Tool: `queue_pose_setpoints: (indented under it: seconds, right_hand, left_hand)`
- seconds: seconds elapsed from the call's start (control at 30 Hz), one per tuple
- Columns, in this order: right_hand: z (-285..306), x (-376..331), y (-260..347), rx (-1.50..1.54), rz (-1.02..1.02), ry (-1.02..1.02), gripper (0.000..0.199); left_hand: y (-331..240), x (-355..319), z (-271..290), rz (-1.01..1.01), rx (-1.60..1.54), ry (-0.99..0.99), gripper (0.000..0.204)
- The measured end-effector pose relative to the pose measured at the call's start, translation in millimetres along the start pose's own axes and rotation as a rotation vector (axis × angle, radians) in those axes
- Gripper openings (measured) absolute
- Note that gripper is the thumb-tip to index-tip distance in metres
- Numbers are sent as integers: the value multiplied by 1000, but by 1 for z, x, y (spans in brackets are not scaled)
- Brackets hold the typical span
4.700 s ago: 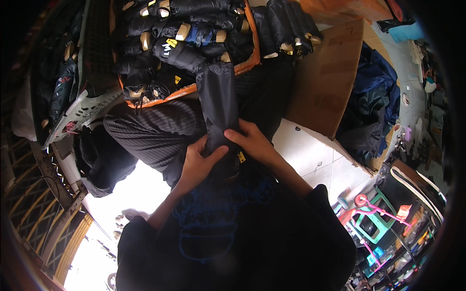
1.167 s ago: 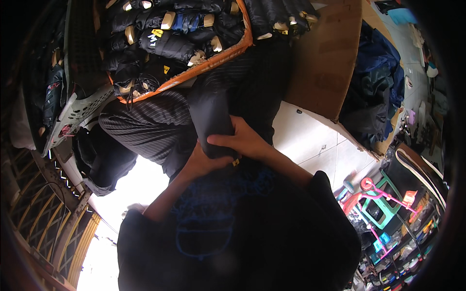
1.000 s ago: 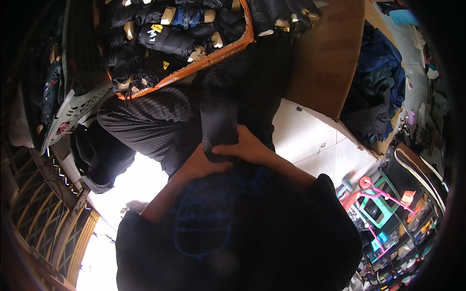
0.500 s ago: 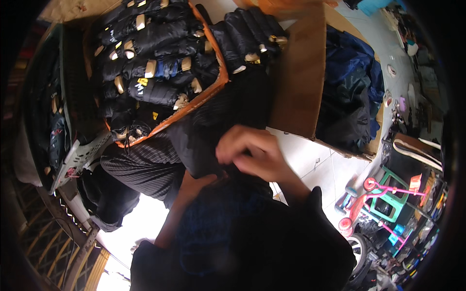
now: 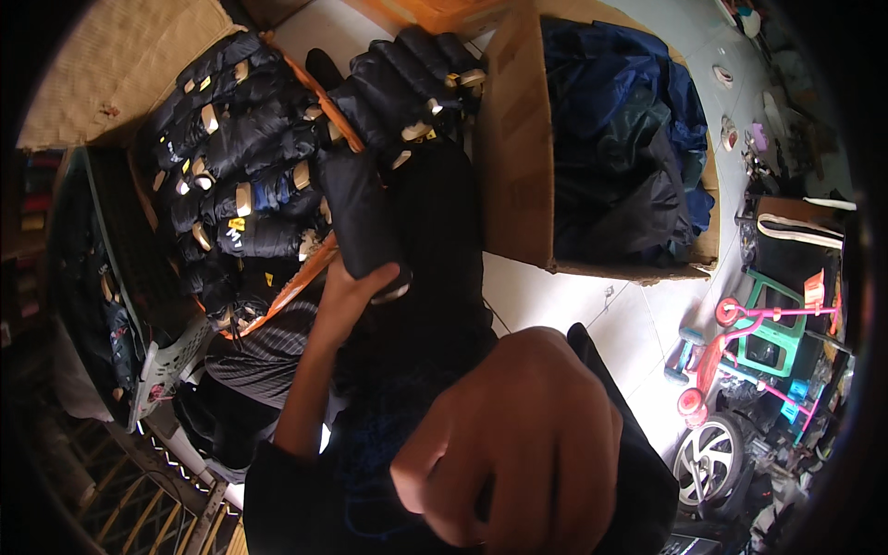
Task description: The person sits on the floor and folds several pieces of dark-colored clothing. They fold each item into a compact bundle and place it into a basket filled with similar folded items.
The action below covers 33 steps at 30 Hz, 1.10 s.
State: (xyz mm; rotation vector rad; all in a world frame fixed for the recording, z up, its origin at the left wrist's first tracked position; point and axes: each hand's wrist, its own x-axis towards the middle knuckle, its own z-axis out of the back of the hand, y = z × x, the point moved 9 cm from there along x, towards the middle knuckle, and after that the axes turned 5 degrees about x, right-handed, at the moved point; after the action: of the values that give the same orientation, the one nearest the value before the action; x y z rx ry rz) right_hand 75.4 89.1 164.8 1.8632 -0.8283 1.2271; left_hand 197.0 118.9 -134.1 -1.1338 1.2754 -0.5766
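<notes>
My left hand (image 5: 344,294) grips the lower end of a rolled black garment (image 5: 359,215) and holds it upright beside the orange-rimmed bin (image 5: 314,264). That bin is packed with several similar dark rolls (image 5: 231,176) bound with pale bands. More such rolls (image 5: 407,83) lie just above the one I hold. My right hand (image 5: 518,435) is raised very close to the camera, curled into a fist, with nothing visible in it. A heap of black cloth (image 5: 435,259) lies below the rolls.
An open cardboard box (image 5: 518,157) of dark blue and black clothing stands at the right on the pale tiled floor (image 5: 592,314). A pink and green toy tricycle (image 5: 768,333) and a wheel (image 5: 708,462) sit further right. At the left are a grey plastic basket (image 5: 157,370) and a striped garment (image 5: 268,351).
My right hand let go of the rolled garment and rose toward the camera. My left hand alone now holds the roll, lifted closer to the bin. The view has tilted upward.
</notes>
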Motion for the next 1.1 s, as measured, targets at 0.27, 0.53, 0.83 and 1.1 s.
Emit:
queue_pose_setpoints:
  seconds: [0.27, 0.53, 0.83, 1.1]
  right_hand:
    - [112, -81, 10, -1547, -536, -660, 43]
    - [218, -186, -21, -1194, -809, -1194, 64]
    - [362, -183, 51, -2146, -1403, -1115, 61]
    - [411, -208, 45, -2420, -1503, -842, 41]
  left_hand:
    - [-77, 51, -17, -129, 114, -187, 42]
    - [-89, 53, -28, -480, 705, -44, 80]
    - [-58, -3, 69, -677, 846, -284, 38]
    - [-41, -59, 103, -633, 860, -506, 23]
